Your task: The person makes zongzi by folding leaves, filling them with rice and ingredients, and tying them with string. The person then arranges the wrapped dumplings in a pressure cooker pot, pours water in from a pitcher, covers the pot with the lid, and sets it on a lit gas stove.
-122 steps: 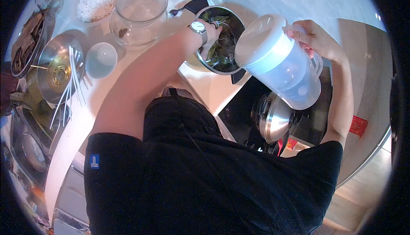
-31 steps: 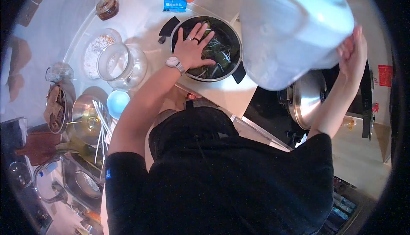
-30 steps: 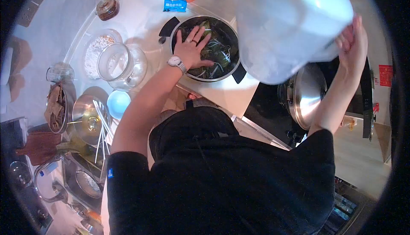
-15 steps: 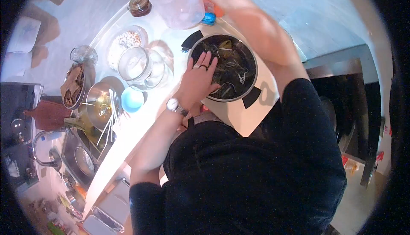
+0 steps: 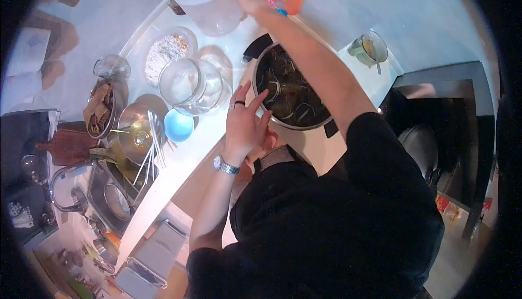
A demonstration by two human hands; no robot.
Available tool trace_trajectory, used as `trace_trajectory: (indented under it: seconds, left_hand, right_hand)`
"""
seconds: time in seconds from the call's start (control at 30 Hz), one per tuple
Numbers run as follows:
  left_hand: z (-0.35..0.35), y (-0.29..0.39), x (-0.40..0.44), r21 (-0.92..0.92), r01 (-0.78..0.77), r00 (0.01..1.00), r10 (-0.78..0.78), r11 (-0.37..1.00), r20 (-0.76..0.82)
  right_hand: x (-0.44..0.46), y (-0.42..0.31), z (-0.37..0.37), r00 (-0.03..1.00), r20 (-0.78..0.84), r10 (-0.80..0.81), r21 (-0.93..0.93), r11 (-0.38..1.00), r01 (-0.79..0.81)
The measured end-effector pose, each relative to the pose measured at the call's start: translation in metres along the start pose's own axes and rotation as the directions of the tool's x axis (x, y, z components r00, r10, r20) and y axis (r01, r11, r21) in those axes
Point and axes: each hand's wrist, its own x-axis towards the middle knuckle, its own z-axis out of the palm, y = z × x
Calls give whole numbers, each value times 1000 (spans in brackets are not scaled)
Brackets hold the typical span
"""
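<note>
A large pot [image 5: 288, 95] holds dark leaf-wrapped bundles tied with white string, in dark liquid. At its near left rim is my left hand [image 5: 246, 122], wearing a ring and a watch, its fingers spread and nothing in it. My right arm crosses over the pot's right part and hides it. Far beyond the pot, my right hand [image 5: 244, 1] grips the handle of a translucent white-lidded pitcher [image 5: 212, 13], at the counter's back edge. Whether the pitcher rests on the counter, I cannot tell.
Left of the pot are a glass jar [image 5: 180, 86], a bowl of white grains [image 5: 163, 54], a blue bowl [image 5: 179, 125], a metal bowl [image 5: 130, 136] with white sticks beside it, and a dish of brown leaves [image 5: 99, 108]. A glass with a spoon [image 5: 370, 48] stands at the back right.
The pitcher has gone from the right of the pot to its far left, carried by my right hand. My left hand has drawn back from over the bundles to the near rim. The view has shifted.
</note>
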Motion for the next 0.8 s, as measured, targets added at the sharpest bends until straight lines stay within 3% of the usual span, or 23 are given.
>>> trace_trajectory:
  seconds: [0.03, 0.1, 0.13, 0.17, 0.2, 0.23, 0.27, 0.3, 0.33, 0.37, 0.4, 0.47, 0.53, 0.63, 0.67, 0.7, 0.8]
  left_hand:
    - [3, -2, -1, 56, -78, 995, 82, 995, -63]
    - [7, -4, -5, 25, -86, 993, 88, 996, -84]
    - [8, -7, -6, 14, -101, 989, 102, 995, -112]
    - [8, -8, -11, 17, -82, 988, 83, 997, -128]
    - [9, -7, -20, -70, -61, 987, 50, 996, -154]
    - [7, -10, -30, -139, -38, 980, 9, 990, -199]
    - [5, -16, -45, -181, 2, 990, -27, 984, -140]
    - [4, -24, -64, -223, 55, 993, -76, 973, -88]
    - [8, -30, -83, -163, 23, 992, -43, 986, -118]
    - [3, -37, -102, -119, 39, 987, -56, 992, -150]
    - [-2, -45, -120, -76, 57, 981, -70, 995, -182]
    - [-22, -53, -161, -325, 110, 971, -172, 939, -167]
    - [-43, -65, -204, -299, 172, 958, -231, 939, -172]
    - [-72, -80, -258, -227, 242, 937, -287, 943, -197]
    - [-74, -92, -282, -292, 318, 918, -369, 902, -141]
    - [-73, -102, -299, -292, 372, 897, -422, 881, -129]
    - [-81, -125, -320, -227, 425, 872, -463, 877, -156]
  right_hand:
    - [-9, -21, -15, 988, -3, -153, -123, 981, 152]
    - [-46, -63, -71, 920, 76, -384, -328, 862, 386]
    - [-65, -85, -96, 942, 190, -276, -423, 843, 332]
    - [-92, -121, -117, 867, 493, 74, -495, 843, 210]
    - [-125, -129, -125, 735, 647, 203, -420, 899, 122]
    - [-156, -131, -129, 613, 768, 185, -418, 870, 261]
    - [-186, -119, -126, 497, 842, 209, -404, 856, 324]
    - [-211, -110, -116, 491, 864, 112, -349, 837, 422]
    - [-224, -120, -111, 490, 844, 218, -435, 813, 387]
    - [-236, -115, -103, 558, 760, 334, -560, 772, 300]
    - [-243, -109, -102, 617, 698, 363, -608, 756, 243]
    - [-255, -113, -92, 680, 661, 318, -621, 741, 257]
    - [-264, -123, -82, 691, 642, 331, -636, 733, 240]
    - [-255, -127, -92, 676, 624, 392, -590, 804, 79]
    - [-249, -151, -83, 755, 491, 435, -624, 780, -44]
    - [-239, -131, -87, 880, 405, 247, -547, 837, 16]
    - [-170, -140, -51, 993, 108, 53, -159, 987, -35]
